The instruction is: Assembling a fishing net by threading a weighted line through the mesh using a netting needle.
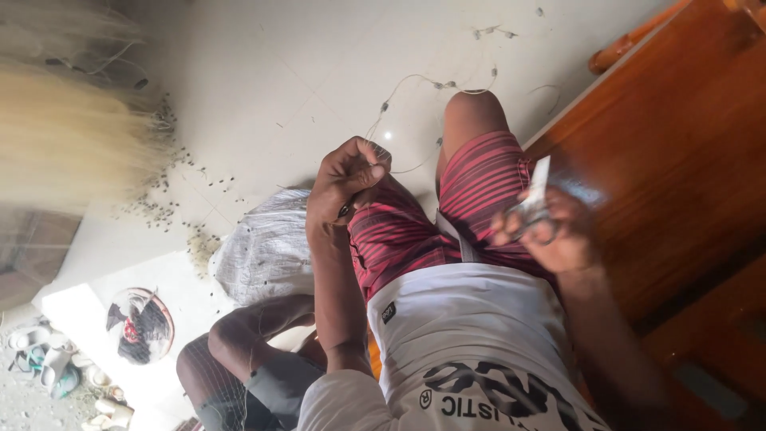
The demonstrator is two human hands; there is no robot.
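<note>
We seem to be in a home used for net work, likely a fishing household. We see a pale tiled floor (263, 72) and a polished wooden door (678, 144) at the right. A heap of fine net (56, 136) fills the left, with small sinkers (171, 199) scattered below it and a weighted line (431, 84) across the tiles. A stuffed sack (263, 247) sits nearby, and sandals (44, 355) lie by the step outside.
</note>
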